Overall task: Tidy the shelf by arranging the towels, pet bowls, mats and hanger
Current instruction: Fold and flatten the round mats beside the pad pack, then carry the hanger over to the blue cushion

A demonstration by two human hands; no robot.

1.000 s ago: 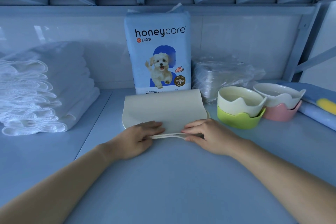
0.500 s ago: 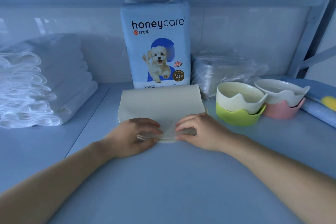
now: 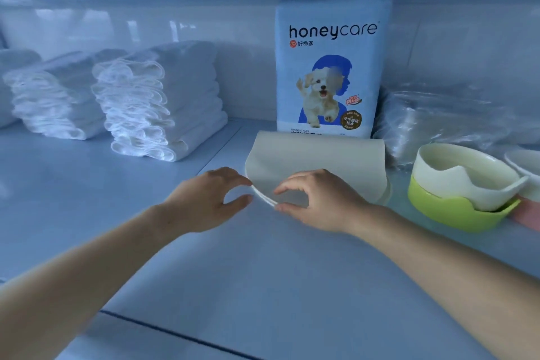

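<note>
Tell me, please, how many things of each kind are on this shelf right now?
Towel stacks: 3 (the leftmost is cut off by the frame edge)
Pet bowls: 4
Folded mat: 1
Training pad pack: 1
Clear plastic bag: 1
Total: 10

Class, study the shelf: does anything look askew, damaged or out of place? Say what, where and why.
The folded mat in front of the honeycare pack looks untidy: its top layer humps up at the back fold, and the lower layer pokes out at the right. Nothing looks spilled or damaged.
</note>
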